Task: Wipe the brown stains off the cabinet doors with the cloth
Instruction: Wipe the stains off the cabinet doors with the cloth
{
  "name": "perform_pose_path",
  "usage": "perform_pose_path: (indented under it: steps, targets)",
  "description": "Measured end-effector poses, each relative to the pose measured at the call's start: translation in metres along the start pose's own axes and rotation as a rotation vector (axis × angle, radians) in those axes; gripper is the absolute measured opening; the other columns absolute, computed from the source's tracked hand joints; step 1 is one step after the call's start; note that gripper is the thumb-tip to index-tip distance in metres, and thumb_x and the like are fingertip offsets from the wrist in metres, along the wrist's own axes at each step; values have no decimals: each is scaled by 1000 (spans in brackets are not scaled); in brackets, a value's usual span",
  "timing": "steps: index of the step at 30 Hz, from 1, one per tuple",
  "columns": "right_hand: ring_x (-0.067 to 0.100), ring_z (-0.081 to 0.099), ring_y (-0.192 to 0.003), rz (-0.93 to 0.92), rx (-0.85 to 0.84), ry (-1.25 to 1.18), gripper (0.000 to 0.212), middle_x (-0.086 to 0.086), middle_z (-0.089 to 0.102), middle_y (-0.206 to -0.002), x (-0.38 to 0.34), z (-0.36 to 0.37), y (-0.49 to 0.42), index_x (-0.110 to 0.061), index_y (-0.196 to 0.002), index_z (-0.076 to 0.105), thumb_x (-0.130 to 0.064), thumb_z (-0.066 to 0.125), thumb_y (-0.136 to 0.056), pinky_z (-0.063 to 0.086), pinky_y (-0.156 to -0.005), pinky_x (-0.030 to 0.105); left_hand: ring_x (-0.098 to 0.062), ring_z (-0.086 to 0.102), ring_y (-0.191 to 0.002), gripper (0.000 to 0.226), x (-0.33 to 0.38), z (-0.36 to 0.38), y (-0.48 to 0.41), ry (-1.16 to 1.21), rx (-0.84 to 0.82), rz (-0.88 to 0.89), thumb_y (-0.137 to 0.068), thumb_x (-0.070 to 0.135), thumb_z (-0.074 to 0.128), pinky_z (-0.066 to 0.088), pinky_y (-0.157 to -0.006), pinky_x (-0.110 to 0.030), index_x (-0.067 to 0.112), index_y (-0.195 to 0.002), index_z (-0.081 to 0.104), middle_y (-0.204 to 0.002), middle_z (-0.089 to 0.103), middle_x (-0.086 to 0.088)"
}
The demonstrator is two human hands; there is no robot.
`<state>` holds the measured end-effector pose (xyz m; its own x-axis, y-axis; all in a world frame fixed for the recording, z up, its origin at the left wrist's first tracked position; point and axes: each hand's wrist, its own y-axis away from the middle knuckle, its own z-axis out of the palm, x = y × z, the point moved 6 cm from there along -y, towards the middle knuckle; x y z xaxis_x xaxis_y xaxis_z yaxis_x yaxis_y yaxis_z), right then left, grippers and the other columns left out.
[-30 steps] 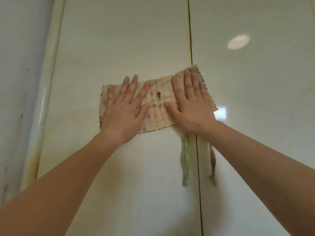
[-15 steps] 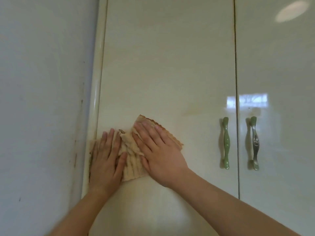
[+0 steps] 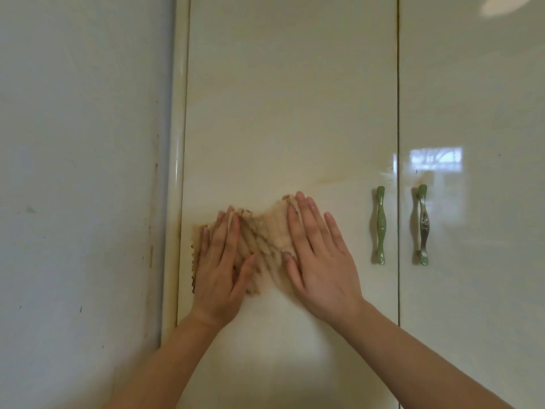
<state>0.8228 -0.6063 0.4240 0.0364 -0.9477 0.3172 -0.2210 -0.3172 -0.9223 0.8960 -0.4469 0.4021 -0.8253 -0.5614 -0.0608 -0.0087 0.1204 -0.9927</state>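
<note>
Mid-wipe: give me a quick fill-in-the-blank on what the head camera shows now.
1. The left hand and right hand both press the cloth against the ____ cabinet door.
2. A faint brown streak shows ____ the right hand.
3. The handle nearest the right hand is ____ in colour.
Missing words: left; above; green.

There are 2 hands (image 3: 219,270) (image 3: 320,261), 1 cloth (image 3: 262,240), 2 cabinet doors (image 3: 292,98) (image 3: 472,290) and 2 green handles (image 3: 380,225) (image 3: 423,225).
</note>
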Motion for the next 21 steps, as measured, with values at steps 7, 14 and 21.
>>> perform_pose_path:
  steps: [7,14,21]
  targets:
    - [8,2,-159,426,416,-534,68,-2,0,-173,40,-83,-29,-18,-164,5,-32,35,-105,14,-129,38,-3,4,-156,57,103,-31,-138,322,-187,161,-106,37,30,1,-129,-39,24,-160,17,-169,16,10]
    - [7,66,-116,885,298,-1855,75,2,65,-141,22,-48,-33,-25,-148,52,-70,55,-88,49,-100,32,0,29,-150,60,149,6,-130,1177,-433,-357,-97,65,40,21,-127,-35,43,-153,37,-163,32,16]
    - [6,67,-116,1114,337,-2284,39,-8,74,-124,-2,-41,-23,-27,-127,66,-44,42,-102,45,-101,33,-5,36,-147,59,155,17,-108,1347,-339,-615,-95,66,31,23,-124,-31,44,-150,39,-161,36,15]
